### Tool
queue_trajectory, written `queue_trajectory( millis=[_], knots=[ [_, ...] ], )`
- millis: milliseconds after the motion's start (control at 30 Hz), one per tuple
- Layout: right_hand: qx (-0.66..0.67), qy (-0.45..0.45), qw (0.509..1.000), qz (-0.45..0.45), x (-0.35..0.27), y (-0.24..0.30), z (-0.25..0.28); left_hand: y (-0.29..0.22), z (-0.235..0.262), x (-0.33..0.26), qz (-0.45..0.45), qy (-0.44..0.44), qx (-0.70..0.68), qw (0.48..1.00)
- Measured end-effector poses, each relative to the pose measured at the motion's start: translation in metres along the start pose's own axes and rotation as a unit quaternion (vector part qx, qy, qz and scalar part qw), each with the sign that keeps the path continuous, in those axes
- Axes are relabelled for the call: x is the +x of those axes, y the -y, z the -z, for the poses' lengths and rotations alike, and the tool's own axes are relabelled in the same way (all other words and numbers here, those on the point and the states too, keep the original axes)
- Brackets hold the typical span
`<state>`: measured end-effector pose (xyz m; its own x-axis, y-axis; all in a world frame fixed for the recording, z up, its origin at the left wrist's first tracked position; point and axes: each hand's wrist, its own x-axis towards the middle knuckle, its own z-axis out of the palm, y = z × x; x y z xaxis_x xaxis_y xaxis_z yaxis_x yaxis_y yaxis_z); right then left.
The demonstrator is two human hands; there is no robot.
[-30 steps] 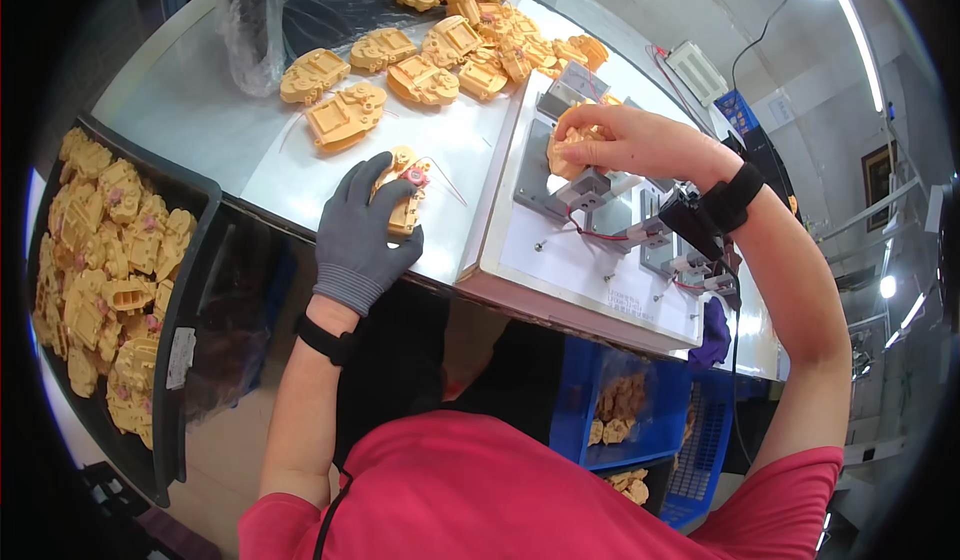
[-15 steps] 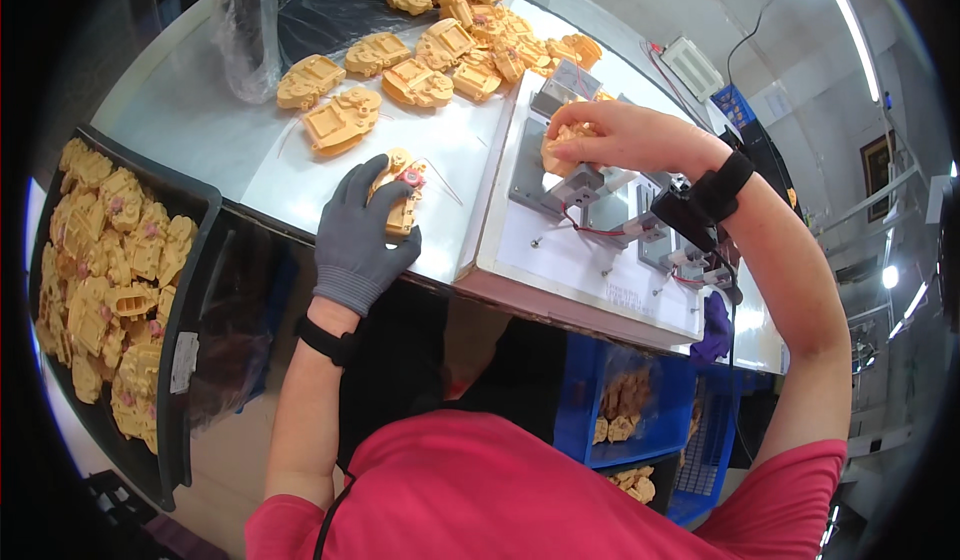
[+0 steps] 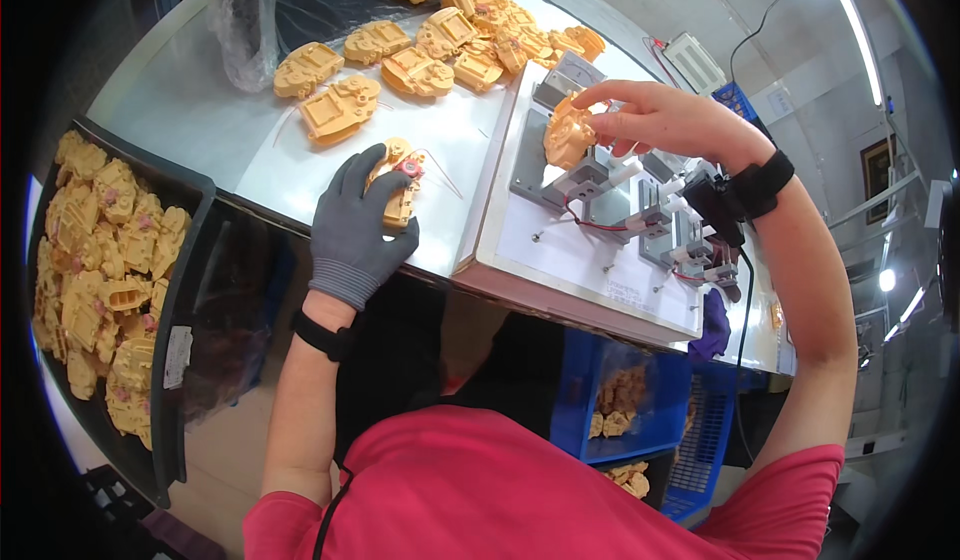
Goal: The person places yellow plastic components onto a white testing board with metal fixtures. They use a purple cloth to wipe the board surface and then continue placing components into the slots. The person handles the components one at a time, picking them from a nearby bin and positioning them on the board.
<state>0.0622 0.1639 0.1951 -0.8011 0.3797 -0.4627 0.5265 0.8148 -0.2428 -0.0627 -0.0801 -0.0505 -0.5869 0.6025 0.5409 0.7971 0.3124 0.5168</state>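
My left hand (image 3: 355,225), in a grey glove, is closed around a yellow plastic housing (image 3: 402,202) on the white tabletop. That housing carries a small red round part, and thin wires trail from it to the right. Bare and with fingers apart, my right hand (image 3: 655,118) is just right of another yellow housing (image 3: 568,144), which sits tilted up in a grey metal test fixture (image 3: 532,172). The index fingertip is close to the top of this housing; whether it touches, I cannot tell.
Several yellow housings (image 3: 418,72) lie at the table's far side, near black plastic sheeting (image 3: 330,10). A black crate (image 3: 195,250) full of housings stands at the left. More clamp blocks (image 3: 655,222) with red and black wires line the fixture board (image 3: 570,260). Blue crates (image 3: 625,447) are below.
My right hand has loosened from the housing in the fixture and shifted right, uncovering more of it. My left hand has barely moved and still grips its housing.
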Motion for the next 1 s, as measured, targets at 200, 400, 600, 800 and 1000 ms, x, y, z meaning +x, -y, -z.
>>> queue_trajectory(
  millis=[200, 400, 600, 800, 1000],
  knots=[
    [0.024, 0.011, 0.999, 0.029, 0.0, 0.003, 0.002, -0.002, 0.001, 0.0, 0.008, 0.003, -0.009, 1.0],
    [0.051, 0.007, 0.999, -0.013, 0.013, 0.005, -0.008, -0.001, 0.001, 0.001, 0.0, -0.006, -0.007, 1.0],
    [0.095, 0.027, 0.995, -0.013, 0.02, -0.005, -0.01, 0.0, 0.0, -0.001, 0.01, 0.006, -0.01, 1.0],
    [0.057, 0.044, 0.997, -0.032, 0.02, 0.002, -0.006, -0.001, 0.001, 0.0, 0.006, -0.004, -0.004, 1.0],
    [0.142, 0.047, 0.988, -0.031, 0.024, -0.012, -0.011, -0.001, 0.001, 0.0, 0.003, -0.008, -0.005, 1.0]
  ],
)
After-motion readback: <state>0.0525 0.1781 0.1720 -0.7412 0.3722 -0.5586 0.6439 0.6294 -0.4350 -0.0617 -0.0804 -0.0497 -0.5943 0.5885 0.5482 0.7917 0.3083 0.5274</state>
